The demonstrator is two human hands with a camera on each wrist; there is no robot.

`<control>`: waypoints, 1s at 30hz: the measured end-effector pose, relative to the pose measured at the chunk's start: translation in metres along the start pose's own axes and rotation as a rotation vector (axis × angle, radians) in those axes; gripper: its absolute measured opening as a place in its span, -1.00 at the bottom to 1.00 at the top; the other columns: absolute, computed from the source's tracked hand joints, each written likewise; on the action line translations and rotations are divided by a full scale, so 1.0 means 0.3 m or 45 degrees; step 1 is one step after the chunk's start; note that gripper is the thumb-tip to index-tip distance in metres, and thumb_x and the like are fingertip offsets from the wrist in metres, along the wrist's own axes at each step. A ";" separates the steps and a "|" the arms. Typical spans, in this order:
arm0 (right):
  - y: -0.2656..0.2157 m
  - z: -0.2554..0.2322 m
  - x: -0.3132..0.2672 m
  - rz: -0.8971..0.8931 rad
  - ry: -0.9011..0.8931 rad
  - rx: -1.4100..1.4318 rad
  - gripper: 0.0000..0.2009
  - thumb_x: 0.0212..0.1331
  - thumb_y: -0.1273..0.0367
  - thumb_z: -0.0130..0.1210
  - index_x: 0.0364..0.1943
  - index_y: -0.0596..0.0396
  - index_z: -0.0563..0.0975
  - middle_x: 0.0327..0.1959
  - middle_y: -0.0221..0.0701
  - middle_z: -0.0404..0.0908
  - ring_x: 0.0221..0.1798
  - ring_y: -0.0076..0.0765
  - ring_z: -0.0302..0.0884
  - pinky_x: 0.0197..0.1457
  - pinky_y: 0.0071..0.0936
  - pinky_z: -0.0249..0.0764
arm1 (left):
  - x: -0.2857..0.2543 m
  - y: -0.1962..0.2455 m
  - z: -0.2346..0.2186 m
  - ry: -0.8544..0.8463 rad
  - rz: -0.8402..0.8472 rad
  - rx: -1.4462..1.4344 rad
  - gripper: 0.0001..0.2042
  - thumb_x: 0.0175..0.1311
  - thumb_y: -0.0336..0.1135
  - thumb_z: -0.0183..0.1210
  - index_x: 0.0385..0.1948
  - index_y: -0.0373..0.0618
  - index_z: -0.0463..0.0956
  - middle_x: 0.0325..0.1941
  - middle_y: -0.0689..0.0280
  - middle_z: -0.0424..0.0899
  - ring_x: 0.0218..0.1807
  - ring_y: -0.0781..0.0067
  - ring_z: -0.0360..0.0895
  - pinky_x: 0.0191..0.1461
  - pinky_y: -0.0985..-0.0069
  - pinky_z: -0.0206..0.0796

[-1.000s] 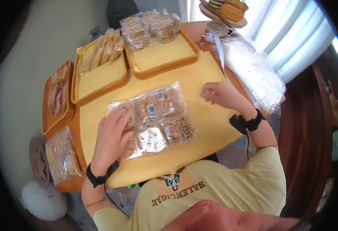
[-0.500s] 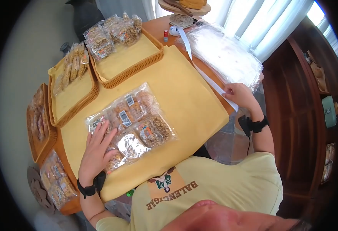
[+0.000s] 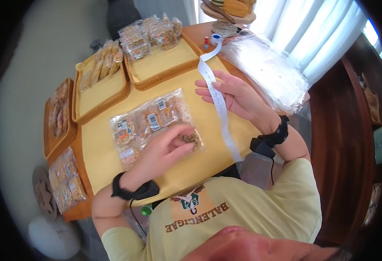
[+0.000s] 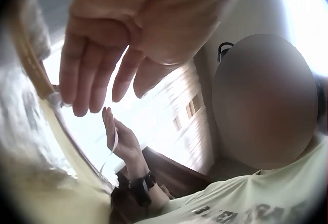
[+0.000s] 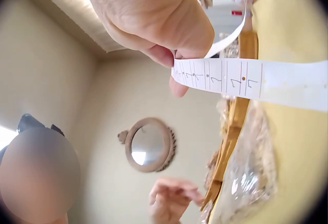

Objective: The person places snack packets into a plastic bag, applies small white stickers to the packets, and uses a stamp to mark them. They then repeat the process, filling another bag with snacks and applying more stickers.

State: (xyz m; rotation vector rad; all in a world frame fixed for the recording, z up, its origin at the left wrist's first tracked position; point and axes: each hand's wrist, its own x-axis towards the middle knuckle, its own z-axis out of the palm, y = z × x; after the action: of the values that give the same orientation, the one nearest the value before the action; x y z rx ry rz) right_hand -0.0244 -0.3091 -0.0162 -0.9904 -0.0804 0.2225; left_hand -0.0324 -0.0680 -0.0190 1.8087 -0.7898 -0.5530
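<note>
My right hand (image 3: 239, 98) pinches a white strip of printed labels (image 3: 221, 108) between thumb and fingers. The strip runs back to a small label roll (image 3: 216, 38), and its free end hangs toward the table's front edge. Handwritten marks show on the labels (image 5: 225, 78) in the right wrist view. A large clear bag (image 3: 154, 115) of packaged snacks lies flat on the yellow cloth, some packs with barcodes. Over its near right part is my left hand (image 3: 156, 152), holding nothing, its fingers (image 4: 88, 80) loosely extended in the left wrist view.
Several wicker trays (image 3: 169, 80) with bagged snacks line the back and left of the table. Another filled bag (image 3: 67, 180) lies at the left edge. A stack of clear plastic bags (image 3: 269, 69) sits at the right, near a small red-topped bottle (image 3: 206, 42).
My right hand first moved to the table's right edge, took hold of the label strip there, and has brought it over the cloth. My left hand has lifted off the snack bag and moved right.
</note>
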 end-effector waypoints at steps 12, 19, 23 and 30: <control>0.076 0.020 0.060 -0.227 0.025 0.133 -0.51 0.22 0.42 -0.12 0.21 0.26 0.03 0.16 -0.11 0.26 0.19 -0.24 0.28 0.24 -0.42 0.26 | 0.135 -0.076 0.136 -0.135 -0.337 -0.362 -0.83 0.18 -0.36 0.08 -0.27 -0.22 0.37 -0.43 0.35 0.53 -0.50 0.58 0.54 -0.57 0.68 0.33; 0.093 -0.036 0.037 -0.468 0.291 -0.291 -0.48 0.10 0.50 -0.01 0.17 0.12 0.11 0.05 -0.20 0.36 0.04 -0.29 0.38 0.15 -0.44 0.31 | 0.109 -0.077 0.127 -0.011 -0.258 -0.570 -0.87 0.22 -0.42 0.00 -0.25 -0.23 0.36 -0.44 0.34 0.54 -0.59 0.60 0.51 -0.63 0.70 0.27; 0.047 -0.021 -0.089 -1.090 0.323 -1.765 -0.63 -0.07 0.57 0.08 -0.08 0.11 0.41 -0.17 -0.28 0.47 -0.12 -0.25 0.43 -0.03 -0.43 0.36 | 0.110 -0.069 0.117 0.000 -0.267 -0.550 -0.85 0.23 -0.42 0.00 -0.21 -0.20 0.37 -0.48 0.38 0.52 -0.63 0.64 0.47 -0.61 0.73 0.28; 0.100 0.036 -0.154 -0.941 0.030 -1.945 -0.73 -0.19 0.55 0.16 -0.29 0.13 0.50 -0.26 -0.33 0.49 -0.19 -0.18 0.45 -0.13 -0.39 0.41 | 0.112 -0.071 0.126 0.069 -0.240 -0.352 -0.90 0.23 -0.40 0.00 -0.30 -0.20 0.39 -0.51 0.40 0.54 -0.65 0.68 0.46 -0.63 0.75 0.25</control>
State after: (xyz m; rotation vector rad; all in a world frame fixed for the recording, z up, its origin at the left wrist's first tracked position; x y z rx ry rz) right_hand -0.0759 -0.2946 -0.0338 -2.3764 -0.6478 -0.6553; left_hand -0.0303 -0.1114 -0.0525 1.6418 -0.4824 -0.6966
